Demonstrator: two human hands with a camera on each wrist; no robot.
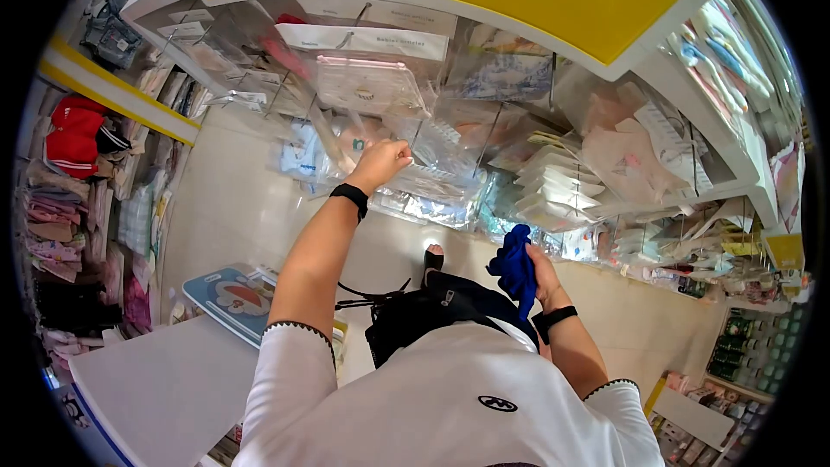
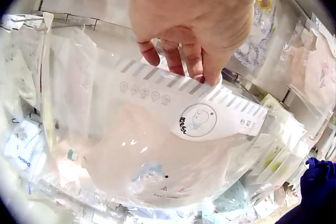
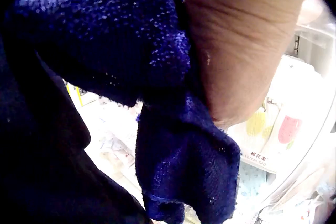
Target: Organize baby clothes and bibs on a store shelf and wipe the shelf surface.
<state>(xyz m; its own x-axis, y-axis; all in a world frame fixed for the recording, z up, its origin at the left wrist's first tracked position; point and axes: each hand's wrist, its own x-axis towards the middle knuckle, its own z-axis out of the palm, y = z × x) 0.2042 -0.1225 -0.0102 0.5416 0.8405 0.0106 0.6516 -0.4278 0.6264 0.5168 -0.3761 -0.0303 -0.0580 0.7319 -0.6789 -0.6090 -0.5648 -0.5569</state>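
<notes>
Left hand (image 2: 191,19) pinching a clear package (image 2: 157,145) by its top; right hand (image 1: 543,278), well apart, gripping blue cloth (image 1: 515,270).

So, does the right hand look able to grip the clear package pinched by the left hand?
Probably not as things stand: the right hand is taken up with a bunched blue cloth, and it sits apart from the clear package in the fingers of the left hand.
</notes>
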